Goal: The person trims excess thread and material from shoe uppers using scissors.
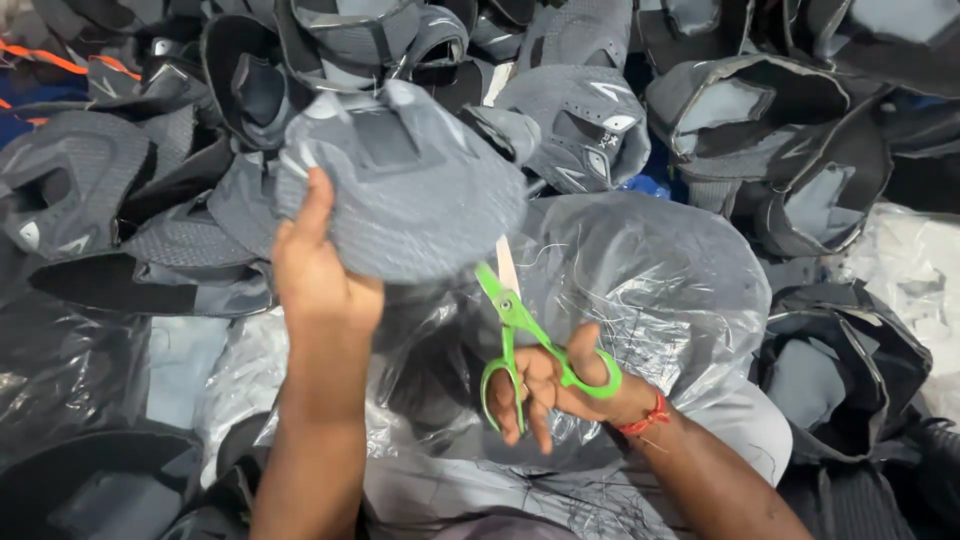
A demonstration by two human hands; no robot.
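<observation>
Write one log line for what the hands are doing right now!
left hand: holds grey shoe upper | right hand: holds green scissors, blades at upper's edge | below: plastic bag

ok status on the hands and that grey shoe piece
Left hand grips grey shoe upper, raised. Right hand holds green scissors, blades at its lower edge. Clear plastic bag beneath, nothing blocking.

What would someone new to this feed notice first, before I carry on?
Probably the bright green scissors at centre, gripped by the right hand with the blades pointing up under a grey shoe upper that the left hand holds raised. Next, the heap of grey and black shoe uppers behind, and the clear plastic bag below the hands.
</observation>
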